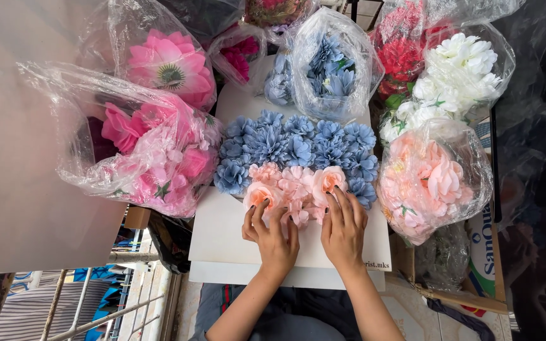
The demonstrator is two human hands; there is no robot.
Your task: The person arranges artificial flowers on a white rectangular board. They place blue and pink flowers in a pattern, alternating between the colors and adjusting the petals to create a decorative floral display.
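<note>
Both hands rest palm-down with fingers spread on the white board (222,233) — the left hand (272,235) and the right hand (343,228) lie side by side, fingertips pressing the near edge of the peach flowers (292,186), neither pinching anything. The peach flowers sit in a row just near of the blue flowers (298,148), which cover the far part of the board from edge to edge. Bare board remains only near and left of the hands — bagged pink flowers (150,155) crowd the left edge and a bagged peach bunch (428,180) the right.
</note>
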